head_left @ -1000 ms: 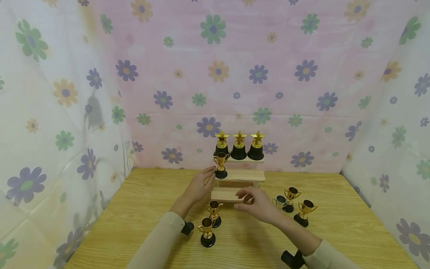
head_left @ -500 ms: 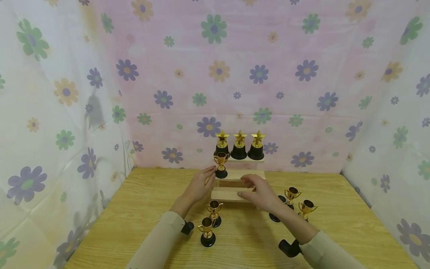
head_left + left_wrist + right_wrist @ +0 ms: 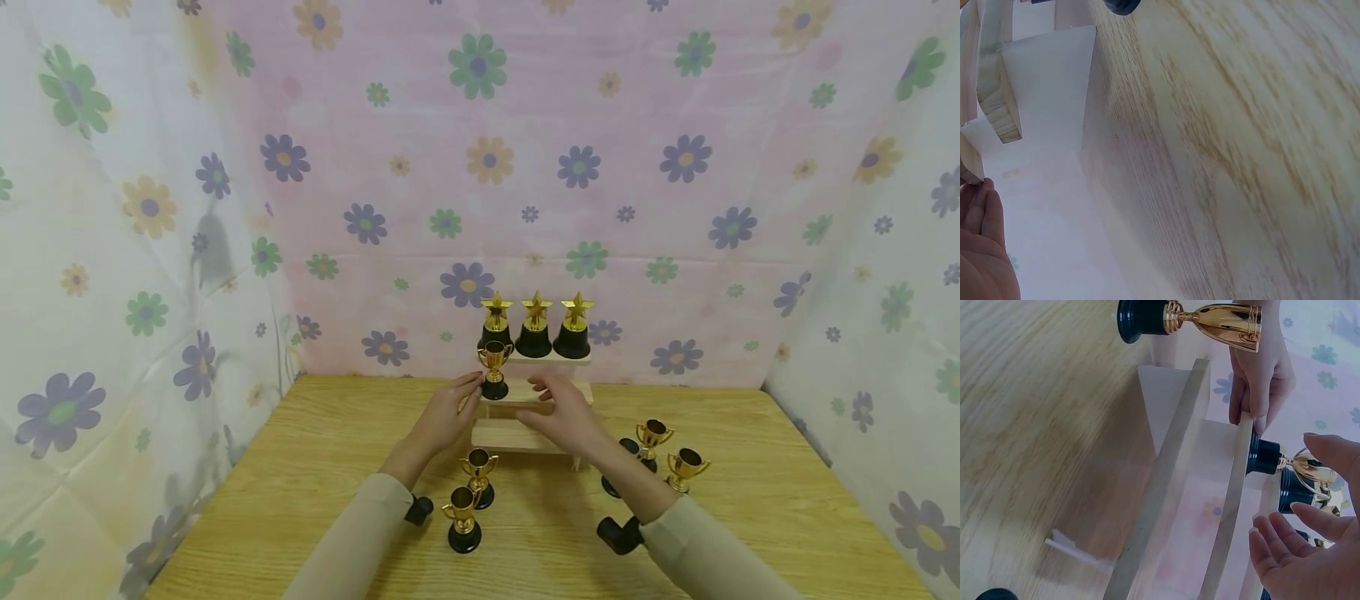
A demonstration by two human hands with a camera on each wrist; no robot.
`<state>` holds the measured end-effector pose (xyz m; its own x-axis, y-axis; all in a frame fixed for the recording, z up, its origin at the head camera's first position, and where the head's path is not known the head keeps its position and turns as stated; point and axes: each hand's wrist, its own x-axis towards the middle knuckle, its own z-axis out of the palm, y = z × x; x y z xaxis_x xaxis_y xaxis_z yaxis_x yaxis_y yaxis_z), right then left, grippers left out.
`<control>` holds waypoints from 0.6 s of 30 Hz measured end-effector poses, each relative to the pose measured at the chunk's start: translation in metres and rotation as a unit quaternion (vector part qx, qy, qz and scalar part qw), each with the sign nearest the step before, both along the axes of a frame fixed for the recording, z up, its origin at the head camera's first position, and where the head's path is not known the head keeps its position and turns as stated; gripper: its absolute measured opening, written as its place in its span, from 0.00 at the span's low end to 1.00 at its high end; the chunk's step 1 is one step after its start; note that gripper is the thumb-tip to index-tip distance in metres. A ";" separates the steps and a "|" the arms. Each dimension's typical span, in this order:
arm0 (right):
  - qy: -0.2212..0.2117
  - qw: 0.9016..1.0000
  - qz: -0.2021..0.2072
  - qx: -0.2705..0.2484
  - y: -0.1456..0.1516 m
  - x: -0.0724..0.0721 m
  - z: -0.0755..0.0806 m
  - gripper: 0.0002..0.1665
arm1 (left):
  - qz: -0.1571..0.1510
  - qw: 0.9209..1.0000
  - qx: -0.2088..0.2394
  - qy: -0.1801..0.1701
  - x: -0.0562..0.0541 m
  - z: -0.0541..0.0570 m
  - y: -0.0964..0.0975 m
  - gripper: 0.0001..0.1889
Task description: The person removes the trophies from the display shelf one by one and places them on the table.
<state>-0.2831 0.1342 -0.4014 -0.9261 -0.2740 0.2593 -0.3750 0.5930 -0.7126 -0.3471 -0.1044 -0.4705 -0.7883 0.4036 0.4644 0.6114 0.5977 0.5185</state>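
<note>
A small wooden tiered shelf [image 3: 517, 435] stands mid-table. On its middle step, at the left end, is a gold trophy cup [image 3: 494, 358] with a black base. My left hand [image 3: 444, 417] pinches the left end of that step beside the cup; in the right wrist view its thumb is above the board and its fingers below. Fingertips of the left hand [image 3: 985, 244] meet the board's corner in the left wrist view. Over the same step, to the cup's right, my right hand [image 3: 566, 417] hovers with fingers loosely bent and nothing between them.
Three star trophies [image 3: 534, 327] line the top step. Two gold trophy cups [image 3: 464, 521] stand on the table [image 3: 322, 467] at front left. More cups [image 3: 685, 468] stand right of the shelf, one partly hidden by the right forearm. Flowered cloth [image 3: 420, 208] surrounds the table.
My right hand has moved up and away from me, from the lowest step to over the middle step. The left hand and the cup on that step have stayed put.
</note>
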 end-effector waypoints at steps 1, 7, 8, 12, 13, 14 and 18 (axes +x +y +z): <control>-0.002 1.000 -0.001 -0.002 -0.002 -0.001 0.000 0.35 | -0.001 1.000 0.001 -0.001 0.000 0.000 0.000 0.22; -0.016 1.000 -0.008 -0.016 -0.012 -0.008 0.000 0.35 | 0.003 1.000 0.001 -0.010 0.000 -0.001 -0.001 0.22; -0.016 1.000 -0.009 -0.017 -0.014 -0.010 -0.001 0.35 | 0.004 1.000 0.000 -0.011 0.000 -0.001 -0.001 0.22; -0.009 0.999 -0.017 -0.027 -0.020 -0.017 -0.003 0.33 | 0.008 1.000 -0.001 -0.013 0.002 0.001 0.000 0.22; -0.007 0.999 -0.019 -0.028 -0.021 -0.019 -0.004 0.32 | 0.008 1.000 0.000 -0.012 0.002 0.001 0.000 0.22; -0.005 0.999 -0.020 -0.030 -0.021 -0.021 -0.005 0.31 | 0.008 1.000 -0.001 -0.011 0.002 0.001 0.000 0.22; -0.004 0.999 -0.029 -0.035 -0.025 -0.027 -0.008 0.30 | 0.004 1.000 0.004 -0.010 0.003 0.001 -0.001 0.22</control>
<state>-0.3100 0.1088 -0.4097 -0.9422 -0.2010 0.2682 -0.3351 0.5618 -0.7563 -0.3443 -0.1049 -0.4690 -0.8001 0.3937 0.4525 0.5968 0.5980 0.5350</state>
